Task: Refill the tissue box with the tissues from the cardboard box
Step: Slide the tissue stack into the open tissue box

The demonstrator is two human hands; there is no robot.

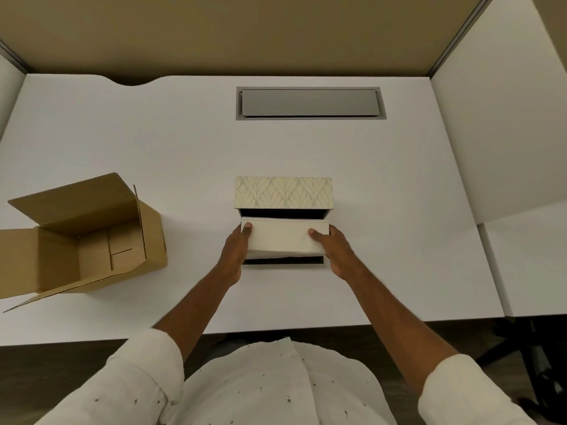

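A stack of white tissues (280,237) sits between my two hands at the middle of the white desk. My left hand (234,253) grips its left end and my right hand (336,250) grips its right end, thumbs on top. The stack hangs tilted over the dark open inside of the tissue box (283,260). The box's leaf-patterned lid (283,192) stands raised behind the stack. The brown cardboard box (92,240) lies at the left with its flaps open; its inside shows no tissues.
A grey cable hatch (310,103) is set into the white desk (399,210) at the back. Tan partition walls rise behind and at the right. The desk's front edge runs just before my torso.
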